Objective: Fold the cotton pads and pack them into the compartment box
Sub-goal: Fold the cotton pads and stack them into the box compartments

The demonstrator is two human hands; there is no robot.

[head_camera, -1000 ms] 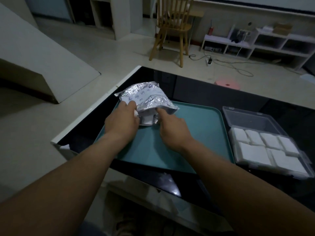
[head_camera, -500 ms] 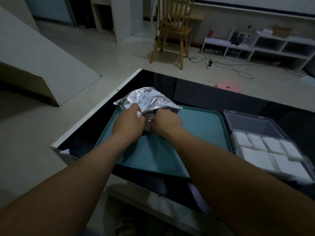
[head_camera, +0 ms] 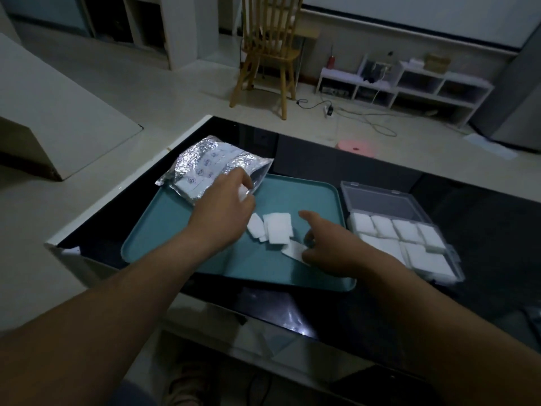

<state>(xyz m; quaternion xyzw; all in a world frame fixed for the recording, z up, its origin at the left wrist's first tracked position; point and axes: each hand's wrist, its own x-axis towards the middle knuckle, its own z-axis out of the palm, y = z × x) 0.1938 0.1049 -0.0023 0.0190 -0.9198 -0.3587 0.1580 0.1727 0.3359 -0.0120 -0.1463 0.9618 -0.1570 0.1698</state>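
Reaching over the teal tray (head_camera: 310,197) on the dark tabletop (head_camera: 336,306), the right hand (head_camera: 333,253) lies on one loose pad (head_camera: 292,251) by the tray's front edge, forefinger straight; its grip cannot be told. Cotton pads (head_camera: 278,231) lie mid-tray. The left hand (head_camera: 225,206) pinches a white pad (head_camera: 243,192) at the mouth of the foil bag (head_camera: 205,168), on the tray's far-left corner. Right of the tray, the open compartment box (head_camera: 380,200) holds pads. Beyond the tray: floor (head_camera: 175,92), then a wooden chair (head_camera: 269,54).
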